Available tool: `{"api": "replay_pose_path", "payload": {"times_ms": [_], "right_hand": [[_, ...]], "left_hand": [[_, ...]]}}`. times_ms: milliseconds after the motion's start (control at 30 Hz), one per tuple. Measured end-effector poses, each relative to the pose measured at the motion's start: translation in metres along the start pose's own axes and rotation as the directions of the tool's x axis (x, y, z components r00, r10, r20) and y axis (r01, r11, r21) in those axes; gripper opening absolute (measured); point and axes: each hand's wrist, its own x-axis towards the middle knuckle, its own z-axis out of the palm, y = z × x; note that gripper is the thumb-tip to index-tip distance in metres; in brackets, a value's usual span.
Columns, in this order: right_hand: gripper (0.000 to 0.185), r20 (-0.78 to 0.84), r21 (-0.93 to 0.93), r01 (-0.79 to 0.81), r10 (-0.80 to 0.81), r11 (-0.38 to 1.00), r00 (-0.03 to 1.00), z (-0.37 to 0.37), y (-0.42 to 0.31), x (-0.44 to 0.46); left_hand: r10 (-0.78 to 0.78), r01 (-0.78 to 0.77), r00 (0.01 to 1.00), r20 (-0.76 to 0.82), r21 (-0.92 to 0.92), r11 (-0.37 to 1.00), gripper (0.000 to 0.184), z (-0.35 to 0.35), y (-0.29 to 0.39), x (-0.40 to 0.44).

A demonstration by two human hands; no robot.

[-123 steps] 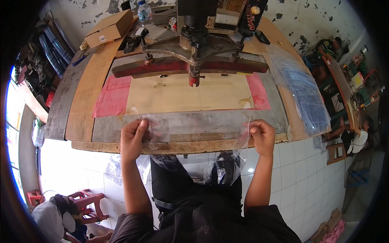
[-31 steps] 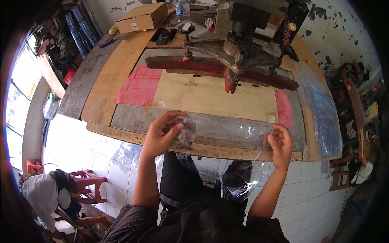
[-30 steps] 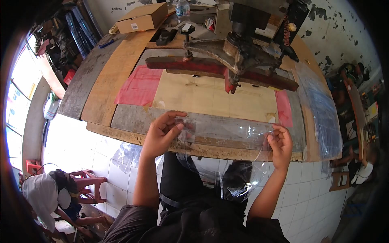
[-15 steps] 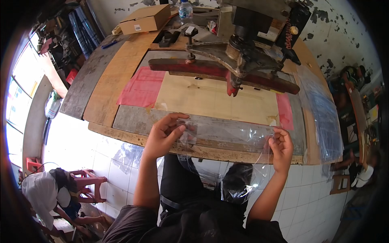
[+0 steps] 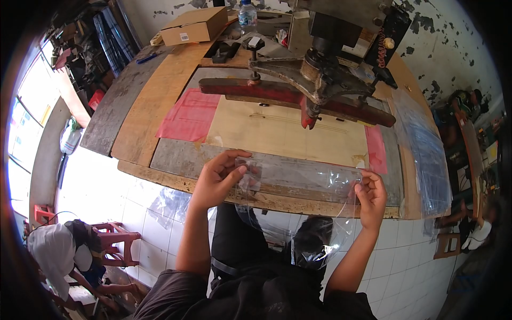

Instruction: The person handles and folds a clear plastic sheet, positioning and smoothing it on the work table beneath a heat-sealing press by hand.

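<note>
Between my hands a clear plastic sheet is stretched, its lower part hanging past the table edge toward my lap. My left hand pinches its upper left corner between thumb and fingers. At the upper right corner my right hand holds it in the same way. Just beyond the sheet lies a cream board, with a pink sheet at its left end and a pink piece at its right. Over the board hangs a metal press head with a long red-and-brown bar.
Clear plastic sheets are stacked at the table's right edge. A cardboard box, a water bottle and a blue pen are at the back left. A person bends by a red stool at lower left; another sits at far right.
Both hands keep their hold on the plastic sheet and have barely moved. The whole view has shifted very slightly.
</note>
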Motion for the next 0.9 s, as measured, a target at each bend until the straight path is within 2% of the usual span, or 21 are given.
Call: {"api": "replay_pose_path", "payload": {"times_ms": [367,433,667,900], "right_hand": [[0.034,0.005,0.019,-0.02,0.02,1.0,1.0,0.0018,-0.0029,0.0004],[0.036,-0.015,0.002,0.027,-0.027,1.0,1.0,0.0028,0.0008,0.001],[0.036,-0.015,0.026,0.039,-0.039,0.999,0.999,0.003,0.0013,0.0002],[0.033,0.012,0.027,-0.006,0.006,1.0,1.0,-0.0015,0.0023,-0.0013]], "left_hand": [[-0.002,0.002,1.0,0.008,-0.001,1.0,0.029,-0.0009,-0.0007,0.0012],[-0.003,0.003,1.0,0.016,-0.001,1.0,0.029,-0.0015,-0.0013,0.0011],[0.001,-0.002,1.0,0.012,0.027,1.0,0.029,-0.0007,-0.0002,0.0],[0.012,-0.013,1.0,0.015,0.028,1.0,0.029,-0.0009,-0.0027,-0.0004]]}}
